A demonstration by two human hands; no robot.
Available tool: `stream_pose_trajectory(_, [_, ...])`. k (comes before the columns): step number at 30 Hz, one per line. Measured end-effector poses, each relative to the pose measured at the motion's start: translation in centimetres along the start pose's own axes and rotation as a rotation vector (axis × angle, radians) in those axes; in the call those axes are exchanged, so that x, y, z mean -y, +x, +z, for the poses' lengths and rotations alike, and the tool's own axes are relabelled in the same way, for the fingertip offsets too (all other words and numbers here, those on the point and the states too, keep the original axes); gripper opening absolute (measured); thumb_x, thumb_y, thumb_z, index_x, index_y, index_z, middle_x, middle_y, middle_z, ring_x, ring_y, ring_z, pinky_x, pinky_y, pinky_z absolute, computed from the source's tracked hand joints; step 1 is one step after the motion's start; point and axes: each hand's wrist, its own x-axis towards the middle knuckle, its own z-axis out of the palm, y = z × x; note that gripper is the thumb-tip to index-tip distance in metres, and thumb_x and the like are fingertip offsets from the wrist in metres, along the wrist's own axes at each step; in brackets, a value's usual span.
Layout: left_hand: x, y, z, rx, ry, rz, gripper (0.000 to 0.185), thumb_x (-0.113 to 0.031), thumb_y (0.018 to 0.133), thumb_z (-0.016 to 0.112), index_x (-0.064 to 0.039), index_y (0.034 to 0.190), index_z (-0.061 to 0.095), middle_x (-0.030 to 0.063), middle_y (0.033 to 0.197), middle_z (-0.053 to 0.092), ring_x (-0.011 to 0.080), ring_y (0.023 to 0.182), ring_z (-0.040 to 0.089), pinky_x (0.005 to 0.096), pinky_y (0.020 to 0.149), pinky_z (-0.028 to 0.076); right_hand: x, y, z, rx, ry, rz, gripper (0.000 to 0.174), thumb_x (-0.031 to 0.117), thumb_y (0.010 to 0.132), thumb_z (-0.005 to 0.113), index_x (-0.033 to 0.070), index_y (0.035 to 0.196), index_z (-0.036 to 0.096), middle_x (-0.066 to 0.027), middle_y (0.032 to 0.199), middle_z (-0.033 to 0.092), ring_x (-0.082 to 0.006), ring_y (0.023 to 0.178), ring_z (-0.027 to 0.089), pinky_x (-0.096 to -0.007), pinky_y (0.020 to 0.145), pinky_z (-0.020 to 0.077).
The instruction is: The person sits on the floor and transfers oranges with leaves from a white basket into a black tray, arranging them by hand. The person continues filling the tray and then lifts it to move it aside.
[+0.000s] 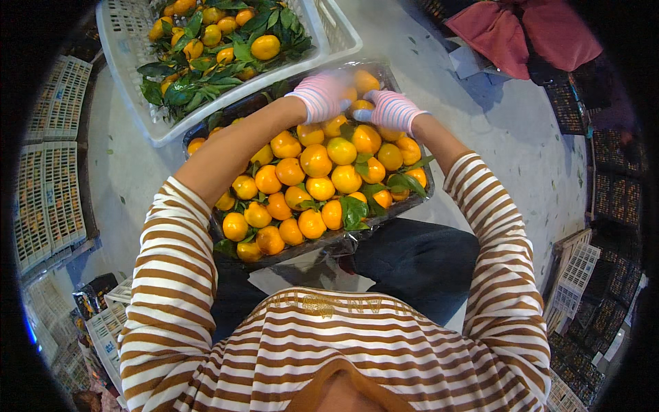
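A dark shallow crate [394,210] lined with clear plastic film lies before me, filled with rows of orange mandarins [315,160], some with green leaves. Both my hands wear striped knit gloves and work at the crate's far end. My right hand [394,110] has its thumb and fingers around one mandarin [362,106]. Just left of it, my left hand [320,98] is over the fruit, its fingertips close to another mandarin; blur hides whether it grips anything. One more mandarin [366,81] sits at the far corner.
A white plastic basket [123,77] of leafy mandarins stands beyond the crate, at the upper left. Stacked pale crates [49,198] line the left side. Dark crates of fruit [615,198] stand along the right. Red cloth [491,36] is at the upper right. Loose leaves dot the floor [520,170].
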Motion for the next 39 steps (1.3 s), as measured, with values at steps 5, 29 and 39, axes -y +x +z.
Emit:
stream_pose_trajectory(5, [0.0, -1.9, 0.7, -0.120, 0.008, 0.120, 0.041, -0.024, 0.093, 0.060, -0.009, 0.131, 0.056, 0.0210, 0.122, 0.062, 0.0403, 0.113, 0.058, 0.0481, 0.097, 0.049, 2.0, -1.7, 0.0, -0.092, -0.083, 0.067, 0.060, 0.047, 0.082, 0.072, 0.004, 0.122, 0.065, -0.0203, 0.112, 0.070, -0.0347, 0.106, 0.066, -0.0441, 0.095, 0.0504])
stream_pose_trajectory(29, [-2.5, -2.3, 4.1, -0.190, -0.073, 0.116, 0.044, -0.041, 0.085, 0.059, -0.007, 0.111, 0.068, 0.0176, 0.121, 0.063, 0.0351, 0.109, 0.062, 0.0493, 0.090, 0.050, 12.6, 11.2, -13.7, -0.482, 0.165, -0.365, 0.028, 0.023, 0.091, 0.067, 0.003, 0.111, 0.071, -0.0164, 0.102, 0.073, -0.0258, 0.094, 0.071, -0.0352, 0.088, 0.0531])
stream_pose_trajectory(39, [-2.3, -2.7, 4.2, -0.199, -0.135, 0.110, 0.046, -0.040, 0.087, 0.060, -0.005, 0.116, 0.067, 0.0177, 0.123, 0.062, 0.0349, 0.111, 0.062, 0.0481, 0.095, 0.048, 21.3, 27.1, -9.6, -0.159, -0.729, -0.115, 0.041, 0.016, 0.090, 0.062, 0.008, 0.130, 0.059, -0.0193, 0.139, 0.056, -0.0404, 0.127, 0.055, -0.0471, 0.100, 0.0500])
